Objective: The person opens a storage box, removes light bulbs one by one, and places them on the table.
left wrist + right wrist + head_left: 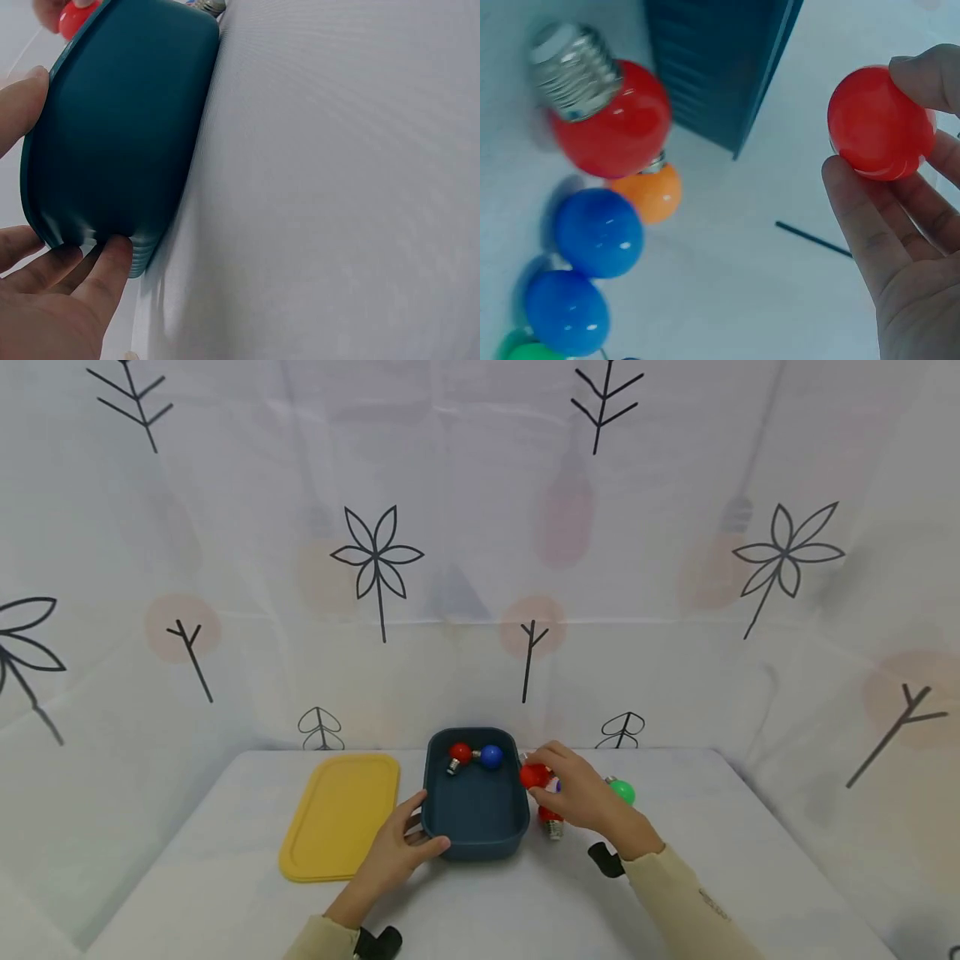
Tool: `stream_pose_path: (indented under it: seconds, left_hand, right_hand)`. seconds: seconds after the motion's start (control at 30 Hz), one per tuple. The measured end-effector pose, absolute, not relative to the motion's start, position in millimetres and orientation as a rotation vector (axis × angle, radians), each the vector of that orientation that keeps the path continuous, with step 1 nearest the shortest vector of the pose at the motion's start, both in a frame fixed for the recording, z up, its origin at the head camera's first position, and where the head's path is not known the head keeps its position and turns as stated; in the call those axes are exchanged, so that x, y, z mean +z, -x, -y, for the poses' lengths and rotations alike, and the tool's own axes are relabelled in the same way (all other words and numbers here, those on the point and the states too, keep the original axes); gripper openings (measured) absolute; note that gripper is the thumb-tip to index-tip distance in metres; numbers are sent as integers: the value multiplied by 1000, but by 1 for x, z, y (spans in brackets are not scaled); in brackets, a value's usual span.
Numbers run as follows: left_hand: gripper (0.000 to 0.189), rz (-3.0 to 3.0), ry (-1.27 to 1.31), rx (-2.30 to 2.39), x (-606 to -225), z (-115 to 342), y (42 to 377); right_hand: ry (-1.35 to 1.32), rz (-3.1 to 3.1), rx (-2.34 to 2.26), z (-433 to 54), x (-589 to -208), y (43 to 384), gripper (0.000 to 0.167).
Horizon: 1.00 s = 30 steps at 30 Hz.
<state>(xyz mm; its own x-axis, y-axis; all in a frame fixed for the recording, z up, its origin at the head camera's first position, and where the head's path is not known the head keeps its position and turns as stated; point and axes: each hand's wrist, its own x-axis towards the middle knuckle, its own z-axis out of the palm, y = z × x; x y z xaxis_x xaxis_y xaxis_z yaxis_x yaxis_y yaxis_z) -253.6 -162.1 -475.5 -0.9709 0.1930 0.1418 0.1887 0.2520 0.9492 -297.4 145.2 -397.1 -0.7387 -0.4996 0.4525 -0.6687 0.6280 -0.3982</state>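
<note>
A dark teal plastic bin [476,814] stands on the white table, with a red light bulb [460,752] and a blue light bulb [492,757] lying toward its far end. My left hand [393,853] grips the bin's near left corner, thumb at the front rim and fingers along the left side. At the bin's right rim, my right hand [576,789] pinches a red light bulb [881,124] between thumb and fingertips, clear of the table. Beneath that hand lies another red bulb [622,124], its silver screw base showing, beside an orange bulb [656,196] and blue bulbs [598,232].
Left of the bin lies a flat yellow lid [341,818]. A green bulb [622,791] sits to the right of my right hand, at the end of the group of loose bulbs. Behind the table hangs a patterned white cloth [465,568].
</note>
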Motion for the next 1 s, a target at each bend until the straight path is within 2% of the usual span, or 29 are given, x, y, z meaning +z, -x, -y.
stream_pose_path:
  seconds: [0.27,1.0]
  left_hand:
    - [90,-2466,-374,1893,-478,161,253]
    - [92,-2478,-362,1869,-478,161,255]
  right_hand:
    - [-772,2664,806,-165,-414,288,36]
    - [-582,2791,791,-194,-437,282,42]
